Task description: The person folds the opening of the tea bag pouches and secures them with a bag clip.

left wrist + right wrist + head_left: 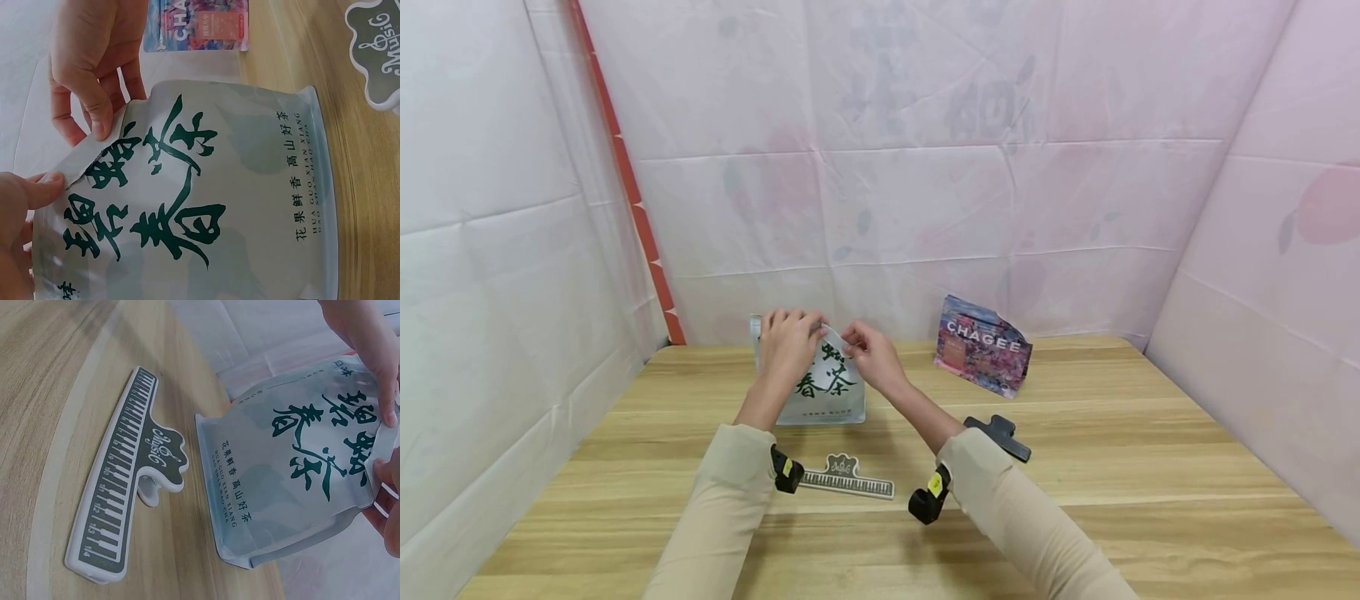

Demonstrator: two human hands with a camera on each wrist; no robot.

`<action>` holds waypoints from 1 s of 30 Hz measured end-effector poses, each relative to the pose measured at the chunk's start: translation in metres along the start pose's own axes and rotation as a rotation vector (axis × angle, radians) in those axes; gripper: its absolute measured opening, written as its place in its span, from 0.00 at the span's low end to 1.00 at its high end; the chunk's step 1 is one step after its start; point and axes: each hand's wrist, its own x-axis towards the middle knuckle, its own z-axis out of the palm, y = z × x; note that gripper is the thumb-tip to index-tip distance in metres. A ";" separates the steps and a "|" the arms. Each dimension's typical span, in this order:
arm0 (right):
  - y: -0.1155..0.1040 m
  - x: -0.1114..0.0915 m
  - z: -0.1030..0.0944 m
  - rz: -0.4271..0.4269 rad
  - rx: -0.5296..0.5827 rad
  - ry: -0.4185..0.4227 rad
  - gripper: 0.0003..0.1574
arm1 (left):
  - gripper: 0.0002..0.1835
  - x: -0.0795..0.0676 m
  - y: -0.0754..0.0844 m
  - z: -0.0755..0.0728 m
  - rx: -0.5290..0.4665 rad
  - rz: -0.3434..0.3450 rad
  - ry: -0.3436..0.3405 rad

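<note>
A pale green tea bag (pixel 838 404) with dark green Chinese characters stands on the table toward the back. Both hands are at its upper edge. My left hand (pixel 786 342) pinches the top, its thumb pressed on the printed front and its fingers behind. A short way along the same edge, the right hand (pixel 874 358) pinches the top corner between thumb and fingers. Between the two thumbs, a strip of the top edge (pixel 94 153) is creased and folded over in the left wrist view. The bag's lower part looks full and bulges in the right wrist view.
A white and grey piano-key clip (pixel 115 481) marked "Music" lies in front of the bag. Right of it is a black clip (pixel 1000 435), partly behind the right forearm. A colourful CHAGEE bag (pixel 981 350) stands at the back right, near the cloth wall (pixel 910 208).
</note>
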 end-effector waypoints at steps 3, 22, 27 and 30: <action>0.002 -0.001 0.000 -0.014 -0.001 -0.010 0.05 | 0.09 0.001 0.000 0.000 0.001 -0.005 -0.005; 0.015 -0.006 -0.003 0.016 -0.053 -0.019 0.07 | 0.09 0.003 0.001 -0.001 0.013 -0.007 -0.008; 0.018 -0.003 -0.001 0.022 -0.083 0.025 0.06 | 0.10 0.001 0.001 -0.001 -0.001 0.001 -0.008; 0.019 -0.003 0.000 0.018 -0.079 0.040 0.05 | 0.10 0.000 0.000 -0.001 -0.011 0.010 -0.001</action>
